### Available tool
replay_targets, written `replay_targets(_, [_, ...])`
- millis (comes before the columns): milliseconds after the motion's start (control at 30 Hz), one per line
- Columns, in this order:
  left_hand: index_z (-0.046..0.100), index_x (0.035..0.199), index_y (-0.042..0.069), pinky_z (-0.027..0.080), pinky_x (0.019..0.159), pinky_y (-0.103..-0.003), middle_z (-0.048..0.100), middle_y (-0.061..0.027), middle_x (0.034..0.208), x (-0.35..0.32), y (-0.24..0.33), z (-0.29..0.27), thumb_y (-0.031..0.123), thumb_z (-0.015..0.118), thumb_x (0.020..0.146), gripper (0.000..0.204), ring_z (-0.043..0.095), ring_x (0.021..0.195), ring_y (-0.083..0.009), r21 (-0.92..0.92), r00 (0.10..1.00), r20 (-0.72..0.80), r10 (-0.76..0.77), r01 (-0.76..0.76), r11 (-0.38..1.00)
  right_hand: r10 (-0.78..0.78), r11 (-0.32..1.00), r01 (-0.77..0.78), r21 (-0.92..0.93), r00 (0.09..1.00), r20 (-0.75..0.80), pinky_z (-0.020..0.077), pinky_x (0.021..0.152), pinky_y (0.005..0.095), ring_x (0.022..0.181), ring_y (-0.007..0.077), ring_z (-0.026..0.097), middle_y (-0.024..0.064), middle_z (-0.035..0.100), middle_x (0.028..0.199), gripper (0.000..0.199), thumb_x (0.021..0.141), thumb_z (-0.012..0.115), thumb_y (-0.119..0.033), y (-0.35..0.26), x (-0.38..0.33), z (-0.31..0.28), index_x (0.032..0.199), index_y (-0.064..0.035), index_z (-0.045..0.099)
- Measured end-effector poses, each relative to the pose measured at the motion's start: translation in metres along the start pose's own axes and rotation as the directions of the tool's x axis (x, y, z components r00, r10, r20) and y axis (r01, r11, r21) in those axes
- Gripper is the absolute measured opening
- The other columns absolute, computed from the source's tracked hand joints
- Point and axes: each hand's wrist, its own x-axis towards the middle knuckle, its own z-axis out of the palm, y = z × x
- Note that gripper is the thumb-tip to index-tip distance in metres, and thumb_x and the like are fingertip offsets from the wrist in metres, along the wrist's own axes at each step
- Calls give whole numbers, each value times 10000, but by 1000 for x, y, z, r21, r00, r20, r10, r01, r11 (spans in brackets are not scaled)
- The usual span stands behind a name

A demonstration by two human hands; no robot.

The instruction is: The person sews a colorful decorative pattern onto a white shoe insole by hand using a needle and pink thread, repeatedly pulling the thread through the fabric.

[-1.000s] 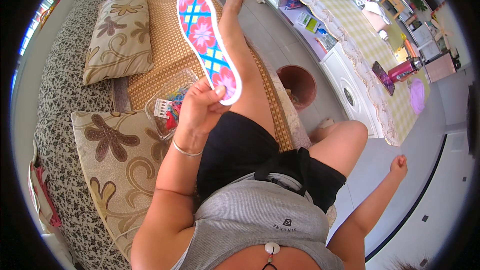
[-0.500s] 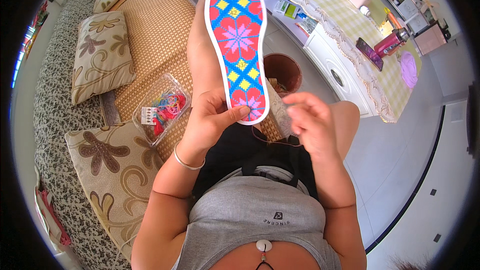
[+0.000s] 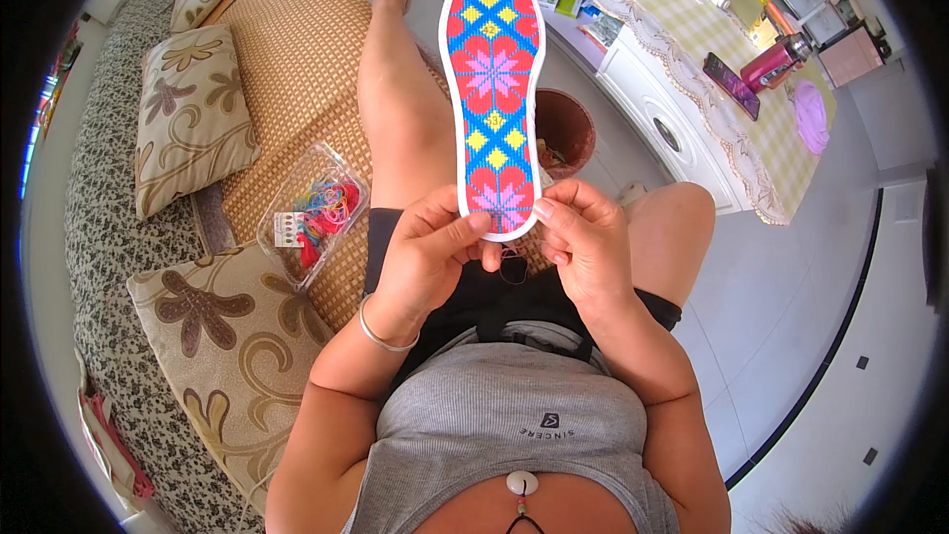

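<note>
An embroidered insole [image 3: 494, 74] with a white rim stands upright before me, its red, pink, blue and yellow stitched face turned toward me. By the heel, my left hand [image 3: 435, 237] grips it, thumb on the stitched face and fingers behind. My right hand [image 3: 588, 237] is closed at the heel's right edge, its thumb against the rim; whether a needle is in those fingers is hidden. A thin dark thread [image 3: 513, 269] loops beneath the heel between both hands.
On the woven mat [image 3: 306, 40] to my left lies a clear plastic box [image 3: 341, 222] of colourful threads, beside patterned cushions [image 3: 198, 119]. A brown bin [image 3: 566, 129] stands beyond my right hand. The table [image 3: 682, 49] at right carries a phone [image 3: 732, 86] and flask [image 3: 776, 64].
My right hand has come left from beside the insole to its heel edge. The insole has moved slightly right and more of its toe end shows.
</note>
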Motion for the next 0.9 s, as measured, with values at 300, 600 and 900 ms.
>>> replay_targets(300, [569, 1063, -17, 515, 625, -276, 644, -117, 967, -2, -18, 7, -90, 613, 806, 270, 606, 713, -170, 88, 989, -2, 145, -144, 986, -74, 997, 74, -9, 997, 10, 285, 423, 178, 488, 20, 385, -17, 544, 641, 106, 855, 654, -84, 5, -10, -5, 870, 3, 596])
replay_targets(600, [535, 1083, -6, 549, 656, -269, 639, -109, 988, -6, -24, 18, -90, 607, 835, 272, 629, 749, -152, 106, 978, -11, 208, -206, 973, -89, 995, 89, 33, 996, 14, 292, 435, 174, 512, 22, 402, -5, 566, 678, 101, 873, 633, -90, 4, -18, -5, 887, 2, 592])
replay_targets(900, [536, 1058, -8, 541, 645, -257, 646, -102, 941, -5, -27, 21, -95, 618, 823, 264, 630, 715, -143, 141, 973, -17, 232, -227, 964, -79, 997, 79, -3, 997, 13, 305, 451, 168, 543, 18, 412, 4, 578, 717, 129, 888, 623, -116, 5, -22, -5, 917, 4, 586])
